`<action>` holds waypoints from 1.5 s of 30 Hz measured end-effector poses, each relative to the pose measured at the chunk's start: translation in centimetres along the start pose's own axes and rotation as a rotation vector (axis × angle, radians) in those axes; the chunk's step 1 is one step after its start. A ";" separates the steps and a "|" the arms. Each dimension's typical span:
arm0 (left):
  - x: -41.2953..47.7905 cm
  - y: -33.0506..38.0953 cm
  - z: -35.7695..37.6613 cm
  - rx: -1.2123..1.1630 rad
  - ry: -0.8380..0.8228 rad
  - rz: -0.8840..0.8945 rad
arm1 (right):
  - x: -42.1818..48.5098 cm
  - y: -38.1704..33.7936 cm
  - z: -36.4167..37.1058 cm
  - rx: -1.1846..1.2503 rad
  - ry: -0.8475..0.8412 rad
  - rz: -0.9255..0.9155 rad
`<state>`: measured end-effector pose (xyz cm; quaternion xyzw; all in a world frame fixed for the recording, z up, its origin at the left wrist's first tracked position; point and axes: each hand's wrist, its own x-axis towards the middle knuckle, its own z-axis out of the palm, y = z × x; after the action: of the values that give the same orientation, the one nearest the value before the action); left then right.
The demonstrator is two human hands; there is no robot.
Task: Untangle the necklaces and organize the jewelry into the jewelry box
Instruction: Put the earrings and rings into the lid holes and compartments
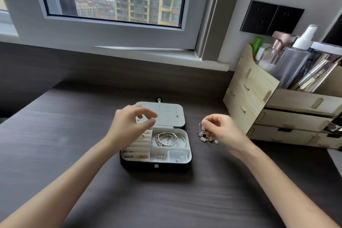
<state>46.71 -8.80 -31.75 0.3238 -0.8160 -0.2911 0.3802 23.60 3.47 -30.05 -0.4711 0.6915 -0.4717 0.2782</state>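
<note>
Box (pixel 140 166) open on counter (pixel 166 200), compartments reachable. Right hand (pixel 224 129) grip pinches earring (pixel 200 126) above pile (pixel 204 138). Left hand (pixel 127 126) grip loosely spread over lid (pixel 170 114), likely awaiting earring.

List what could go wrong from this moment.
1. The right hand pinches a small piece just above the jewelry pile; if it is hooked into the pile, lifting may drag others along.
2. The pile lies on the bare table beside the jewelry box, so loose pieces might scatter or roll off.
</note>
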 end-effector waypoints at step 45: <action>-2.7 -2.4 -0.7 -0.118 0.014 -0.368 | 0.9 -3.4 11.0 -0.051 -0.205 -0.173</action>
<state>49.32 -8.40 -34.28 0.4467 -0.7220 -0.4006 0.3446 33.69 -2.04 -31.26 -0.5816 0.6280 -0.4256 0.2938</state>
